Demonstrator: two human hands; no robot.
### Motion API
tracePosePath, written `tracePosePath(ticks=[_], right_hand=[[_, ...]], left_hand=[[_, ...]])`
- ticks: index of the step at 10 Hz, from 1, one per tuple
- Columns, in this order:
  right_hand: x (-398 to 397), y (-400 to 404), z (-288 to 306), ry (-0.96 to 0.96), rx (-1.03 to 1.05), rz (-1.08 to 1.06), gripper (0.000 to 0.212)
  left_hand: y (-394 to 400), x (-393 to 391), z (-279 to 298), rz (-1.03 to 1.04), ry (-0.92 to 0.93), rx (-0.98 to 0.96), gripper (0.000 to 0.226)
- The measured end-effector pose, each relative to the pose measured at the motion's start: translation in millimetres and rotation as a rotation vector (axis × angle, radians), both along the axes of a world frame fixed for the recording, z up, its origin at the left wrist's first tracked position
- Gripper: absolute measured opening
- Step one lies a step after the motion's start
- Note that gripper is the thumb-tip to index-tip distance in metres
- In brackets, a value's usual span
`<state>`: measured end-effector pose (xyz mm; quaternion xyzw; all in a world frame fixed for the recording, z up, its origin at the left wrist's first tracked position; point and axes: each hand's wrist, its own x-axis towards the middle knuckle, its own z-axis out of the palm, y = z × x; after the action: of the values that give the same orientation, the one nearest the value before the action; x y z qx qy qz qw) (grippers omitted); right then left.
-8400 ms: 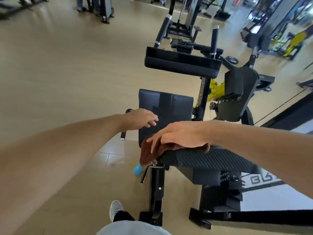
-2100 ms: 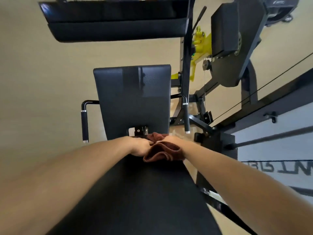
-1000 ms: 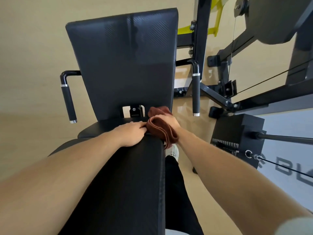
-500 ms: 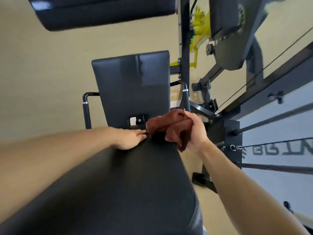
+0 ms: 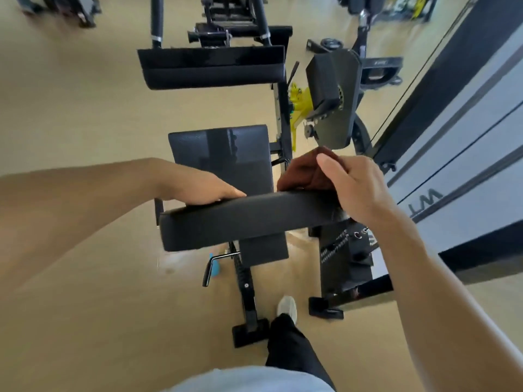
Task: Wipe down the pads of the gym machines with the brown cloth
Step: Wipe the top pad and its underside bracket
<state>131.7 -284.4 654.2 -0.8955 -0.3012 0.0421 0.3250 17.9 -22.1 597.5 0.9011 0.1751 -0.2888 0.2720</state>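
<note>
The brown cloth (image 5: 304, 171) is bunched in my right hand (image 5: 353, 188), which presses it against the far right top edge of the black backrest pad (image 5: 240, 222). My left hand (image 5: 198, 185) lies flat on the top left of that same pad, holding nothing. Beyond the backrest, the black seat pad (image 5: 226, 157) lies lower down. A long black leg pad (image 5: 212, 69) hangs farther ahead.
A yellow adjuster (image 5: 297, 106) and a black cam plate (image 5: 336, 97) stand at the right. The weight stack (image 5: 345, 258) and a cable sit beside a grey wall (image 5: 467, 165). My leg and white shoe (image 5: 287, 306) stand on the tan floor. More machines fill the far end.
The view has pulled back and up from the backrest. My right hand with the cloth has shifted to the pad's right end; my left hand still rests on the pad's top.
</note>
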Motion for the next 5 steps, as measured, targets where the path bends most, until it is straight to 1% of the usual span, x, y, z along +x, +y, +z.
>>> tracePosePath(ticks=[1,2,3,4,5], right_hand=[[-43.0,2.4,16.4,-0.212,-0.016,0.086,0.052],[-91.0,20.4,7.1,-0.343,-0.081,0.290,0.049],[-114.6,34.0,-30.9,-0.574,-0.238,0.473,0.056],[-102.0,23.7,-44.2,-0.637,-0.227,0.422,0.059],[-82.0,-8.4,-51.9,-0.648,-0.206,0.362,0.062]], left_hand=[[-10.3,-30.0,23.2,0.085,-0.113,-0.033,0.054],[-13.8,-47.2,30.7,0.201,-0.262,-0.108,0.067],[-32.5,-60.9,34.3,0.279,-0.436,-0.073,0.051],[-45.9,-63.9,36.3,0.337,-0.557,0.005,0.047],[-51.8,-62.7,34.7,0.343,-0.546,0.127,0.042]])
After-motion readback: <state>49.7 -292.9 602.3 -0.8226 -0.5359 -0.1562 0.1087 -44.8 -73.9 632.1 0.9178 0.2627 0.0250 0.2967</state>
